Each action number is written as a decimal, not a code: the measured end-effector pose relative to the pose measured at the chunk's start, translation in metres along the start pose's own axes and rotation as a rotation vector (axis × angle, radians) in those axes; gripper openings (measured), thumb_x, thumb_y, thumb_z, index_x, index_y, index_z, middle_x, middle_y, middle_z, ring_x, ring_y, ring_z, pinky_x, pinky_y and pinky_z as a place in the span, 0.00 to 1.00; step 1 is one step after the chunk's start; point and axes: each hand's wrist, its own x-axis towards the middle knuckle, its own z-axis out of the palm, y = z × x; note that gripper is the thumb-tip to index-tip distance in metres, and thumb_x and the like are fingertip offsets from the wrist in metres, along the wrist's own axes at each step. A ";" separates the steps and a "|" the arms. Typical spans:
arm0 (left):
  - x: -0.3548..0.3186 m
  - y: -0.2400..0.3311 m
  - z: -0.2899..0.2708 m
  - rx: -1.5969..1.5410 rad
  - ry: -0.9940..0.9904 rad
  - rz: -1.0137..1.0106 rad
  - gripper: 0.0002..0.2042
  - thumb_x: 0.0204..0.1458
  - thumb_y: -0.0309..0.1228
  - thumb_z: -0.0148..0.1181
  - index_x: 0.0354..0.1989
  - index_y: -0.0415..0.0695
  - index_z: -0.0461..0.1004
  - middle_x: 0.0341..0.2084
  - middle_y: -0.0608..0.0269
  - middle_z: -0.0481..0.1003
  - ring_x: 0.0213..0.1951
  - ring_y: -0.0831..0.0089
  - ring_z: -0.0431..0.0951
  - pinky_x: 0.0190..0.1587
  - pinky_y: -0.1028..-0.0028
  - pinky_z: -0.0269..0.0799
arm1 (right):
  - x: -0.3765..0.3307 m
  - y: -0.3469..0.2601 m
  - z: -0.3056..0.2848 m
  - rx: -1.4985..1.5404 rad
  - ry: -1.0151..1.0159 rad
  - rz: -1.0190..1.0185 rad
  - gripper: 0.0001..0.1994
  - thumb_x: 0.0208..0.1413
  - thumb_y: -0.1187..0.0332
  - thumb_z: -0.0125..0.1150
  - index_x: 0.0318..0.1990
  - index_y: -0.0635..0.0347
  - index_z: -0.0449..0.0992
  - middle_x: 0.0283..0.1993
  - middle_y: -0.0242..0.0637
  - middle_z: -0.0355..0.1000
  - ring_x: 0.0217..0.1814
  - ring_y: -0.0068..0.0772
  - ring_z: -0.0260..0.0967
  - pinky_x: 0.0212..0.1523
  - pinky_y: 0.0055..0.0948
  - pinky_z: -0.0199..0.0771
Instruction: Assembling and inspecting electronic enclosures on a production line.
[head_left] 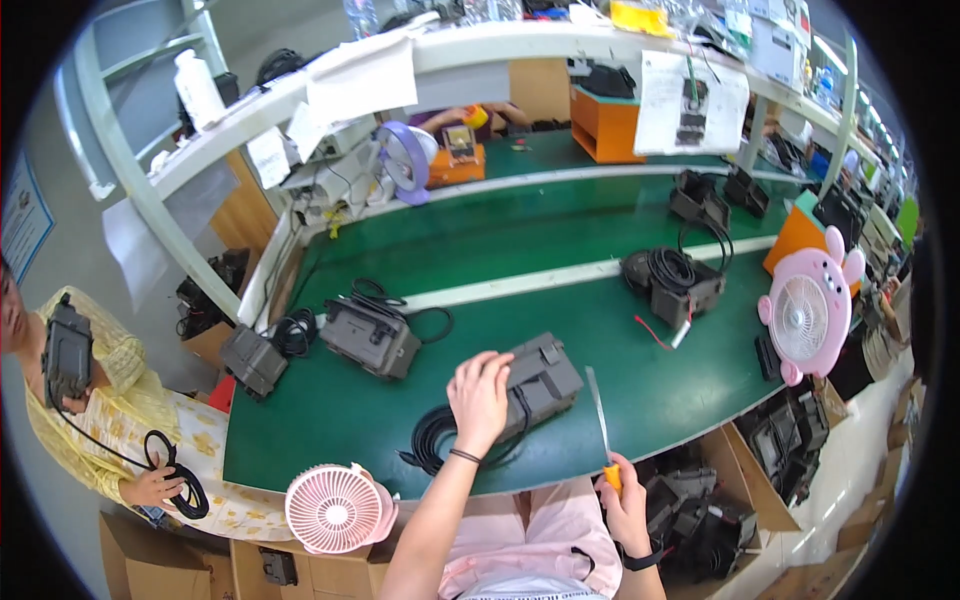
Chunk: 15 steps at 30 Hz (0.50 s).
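My left hand (pixel 480 398) rests on top of a dark grey box-shaped unit (pixel 542 382) that lies on the green bench (pixel 600 330), gripping its near end. A coiled black cable (pixel 440 440) attached to the unit lies just left of that hand. My right hand (pixel 622 492) is at the bench's front edge, closed around the yellow handle of a long thin blade tool (pixel 598 415) that points up and away over the bench, just right of the unit.
Similar grey units with cables sit on the bench at left (pixel 368 335), far left (pixel 253 360) and right (pixel 685 285). A pink fan (pixel 335 508) stands at the near edge, another pink fan (pixel 808 315) at right. A person in yellow (pixel 95 400) stands left, holding a unit and cable. Boxes of units (pixel 790 430) lie lower right.
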 end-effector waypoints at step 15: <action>0.000 0.009 -0.004 0.154 -0.077 0.019 0.13 0.59 0.41 0.55 0.49 0.55 0.76 0.50 0.67 0.73 0.56 0.65 0.69 0.63 0.45 0.52 | -0.011 -0.032 0.012 -0.373 0.109 -0.364 0.18 0.53 0.78 0.60 0.53 0.61 0.73 0.44 0.48 0.77 0.43 0.48 0.77 0.44 0.36 0.76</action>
